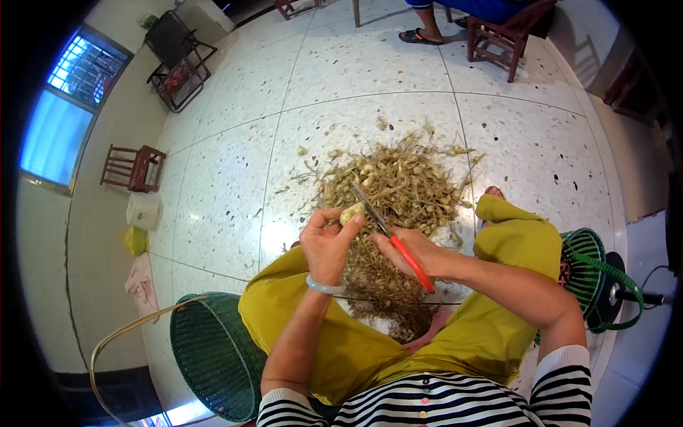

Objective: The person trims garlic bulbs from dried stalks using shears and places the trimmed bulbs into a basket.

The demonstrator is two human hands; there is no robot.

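Observation:
Between the thumb and fingers of my left hand (330,243) is a pale, rounded plant bulb (352,213). My right hand (413,252) grips scissors (410,261) with red handles, their metal blades pointing up and left, right beside the bulb. Whether the blade tips touch it I cannot tell. Below both hands lies a heap of small bulbs with dry stems and roots (411,184) on the speckled floor. Closer to me, between my legs, are loose brown roots and trimmings (384,291).
A green woven basket (213,355) with a tall handle stands at my left, another green basket (584,267) at my right. Along the left wall are a small wooden chair (136,168), a white bucket (143,211) and a folding chair (173,58). A seated person's sandaled foot (421,37) shows at the top.

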